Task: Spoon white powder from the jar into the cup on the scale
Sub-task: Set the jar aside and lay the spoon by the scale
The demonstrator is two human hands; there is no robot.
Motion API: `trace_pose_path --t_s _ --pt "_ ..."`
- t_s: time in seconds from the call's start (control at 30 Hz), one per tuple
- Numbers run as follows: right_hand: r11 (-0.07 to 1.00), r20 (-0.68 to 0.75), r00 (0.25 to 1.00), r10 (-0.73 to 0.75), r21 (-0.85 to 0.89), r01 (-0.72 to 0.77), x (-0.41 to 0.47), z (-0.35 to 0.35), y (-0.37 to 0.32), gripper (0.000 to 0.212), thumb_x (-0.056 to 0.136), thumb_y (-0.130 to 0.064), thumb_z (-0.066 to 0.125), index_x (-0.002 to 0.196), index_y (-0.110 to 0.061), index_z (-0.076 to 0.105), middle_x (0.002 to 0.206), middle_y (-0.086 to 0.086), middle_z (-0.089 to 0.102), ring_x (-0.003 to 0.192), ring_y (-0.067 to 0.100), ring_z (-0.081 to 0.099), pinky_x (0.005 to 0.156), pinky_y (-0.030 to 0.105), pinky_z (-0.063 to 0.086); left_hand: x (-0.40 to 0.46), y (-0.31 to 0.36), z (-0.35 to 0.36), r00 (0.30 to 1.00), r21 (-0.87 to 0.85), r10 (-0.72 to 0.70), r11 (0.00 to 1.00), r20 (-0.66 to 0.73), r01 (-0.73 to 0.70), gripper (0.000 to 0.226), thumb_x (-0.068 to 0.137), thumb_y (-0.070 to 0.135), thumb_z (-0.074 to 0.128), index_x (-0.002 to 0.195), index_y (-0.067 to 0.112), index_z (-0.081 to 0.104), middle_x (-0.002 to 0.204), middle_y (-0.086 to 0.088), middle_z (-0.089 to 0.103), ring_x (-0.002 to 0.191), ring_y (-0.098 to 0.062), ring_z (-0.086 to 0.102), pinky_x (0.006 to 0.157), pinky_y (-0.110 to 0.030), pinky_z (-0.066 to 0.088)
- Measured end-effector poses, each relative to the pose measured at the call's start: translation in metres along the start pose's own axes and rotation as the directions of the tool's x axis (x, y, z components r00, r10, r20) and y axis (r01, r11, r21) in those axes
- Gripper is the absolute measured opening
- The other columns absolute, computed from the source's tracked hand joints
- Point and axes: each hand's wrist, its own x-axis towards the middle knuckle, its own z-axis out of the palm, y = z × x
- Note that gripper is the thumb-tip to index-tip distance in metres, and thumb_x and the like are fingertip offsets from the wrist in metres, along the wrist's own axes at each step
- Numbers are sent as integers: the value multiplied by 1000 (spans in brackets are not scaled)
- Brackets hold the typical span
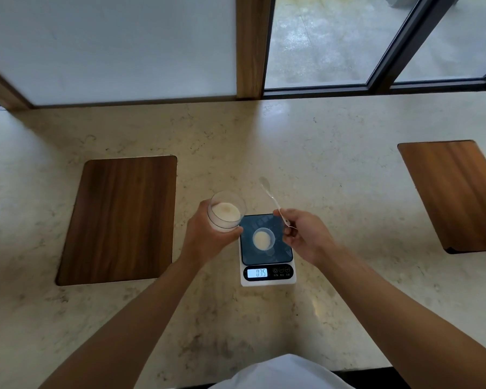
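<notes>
Nearest the camera a white garment (pixel 281 373) fills the bottom edge, and two bare forearms reach out from it over a pale marbled counter (pixel 334 169).

Between the arms sits the scale (pixel 267 280), white-bodied with a dark platform; its lit display (pixel 257 273) shows digits that look like 0.75 (the reading is small, so take it loosely). On the platform stands the cup (pixel 263 239), a small clear one holding a round patch of white powder (pixel 262 238).

The left hand (pixel 208 240) is wrapped around the jar (pixel 226 211) — fingers closed on its lower wall, thumb toward the scale. The jar is clear and open-topped, just left of the scale's far corner and tipped slightly toward the camera. Whether it is lifted or resting on the counter cannot be told. White powder lies inside it.

The right hand (pixel 303 237) pinches the near end of the spoon (pixel 272 199) between thumb and fingers. The spoon angles up and away to the left — its bowl beyond the scale's far edge, over the counter, apart from jar and cup. What the bowl holds is not clear.

Farther out, a wooden inset panel (pixel 118 220) lies to the left and another (pixel 458 195) to the right. Beyond the counter stand a white wall panel (pixel 110 46) and a window (pixel 348 40).
</notes>
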Motion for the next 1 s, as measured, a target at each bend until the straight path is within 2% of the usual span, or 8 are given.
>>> trace_pose_path --t_s 0.07,0.17,0.3,0.43,0.57,0.73,0.83,1.0 --pt "1000 21 1000 -19 -8 20 5 5 -4 23 98 -16 56 98 -4 77 72 2 45 57 10 42 55 25 44 10 0 -3 999 -19 -20 1000 -27 19 83 58 52 88 126 27 48 114 11 60 98 -10 59 79 -14 48" --pt "999 68 997 -47 -22 48 12 13 -14 20 98 -16 59 101 -4 76 69 2 48 53 10 44 53 25 41 28 -2 -6 996 -74 -66 995 -60 62 87 55 61 82 128 27 49 115 10 60 101 -12 59 84 -24 53" --pt "990 62 994 -91 -105 97 27 30 -28 17 96 -14 62 98 -8 78 70 1 52 54 11 45 56 27 43 57 -6 -11 992 -80 -69 995 -107 61 85 57 62 81 127 26 50 113 10 59 102 -10 59 86 -28 55" --pt "984 56 992 -112 -131 118 41 46 -37 15 96 -11 63 98 -5 77 68 3 49 56 13 43 58 30 40 82 -4 -12 987 -94 -55 995 -151 41 85 57 61 81 128 25 51 114 10 60 102 -9 59 85 -20 53" --pt "982 54 993 -109 -148 116 62 62 -48 14 95 -10 64 96 -6 78 70 4 49 58 13 40 54 26 38 118 -10 -12 980 -100 -58 994 -193 39 77 59 50 87 124 23 54 111 9 63 101 -11 62 83 -23 55" --pt "981 55 994 -94 -162 102 93 75 -57 14 93 -13 66 94 -8 80 66 1 49 60 15 39 58 29 37 165 -18 -8 948 -115 -134 988 -289 105 81 53 53 86 122 29 52 107 20 60 98 5 58 74 -2 43" --pt "981 71 993 -97 -160 107 111 80 -61 15 93 -12 66 92 -8 80 60 0 47 58 13 39 56 28 36 187 -26 -4 949 -116 -136 987 -286 107 79 53 54 86 120 35 49 105 27 57 98 12 55 73 0 42" --pt "987 96 990 -103 -113 114 140 95 -72 12 90 -10 68 89 -7 80 65 6 50 58 14 43 57 28 39 221 -40 2 934 -143 -177 980 -311 138 76 51 52 88 116 40 50 105 30 59 95 7 59 70 -4 44"
